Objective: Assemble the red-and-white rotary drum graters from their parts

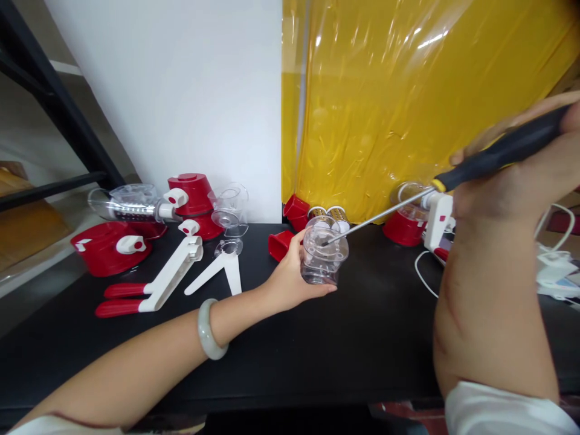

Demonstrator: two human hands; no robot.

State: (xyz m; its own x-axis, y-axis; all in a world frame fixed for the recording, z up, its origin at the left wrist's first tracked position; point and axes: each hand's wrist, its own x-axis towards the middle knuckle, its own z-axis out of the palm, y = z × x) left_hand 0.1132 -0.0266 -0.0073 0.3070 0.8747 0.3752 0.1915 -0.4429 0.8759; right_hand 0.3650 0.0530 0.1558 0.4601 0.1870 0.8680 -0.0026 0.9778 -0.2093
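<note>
My left hand (290, 272), with a pale bangle (211, 329) at its wrist, is closed around a clear plastic housing (324, 257) above the table. In my raised right hand (512, 175) is a screwdriver (498, 151) with a black and yellow handle. Its metal shaft slants down to the left, and the tip meets the housing's upper face; whether a screw is there I cannot tell. Just behind the housing lie a red plastic piece (280, 244) and two metal grater drums (336, 216).
Red bases (111, 248), a white crank handle pair with red grips (158, 278) and a white two-legged part (222, 272) lie on the left of the black table (362, 338). Another red-based grater (403, 223) stands at right, near a white cable (423, 275). A yellow sheet (385, 109) hangs behind.
</note>
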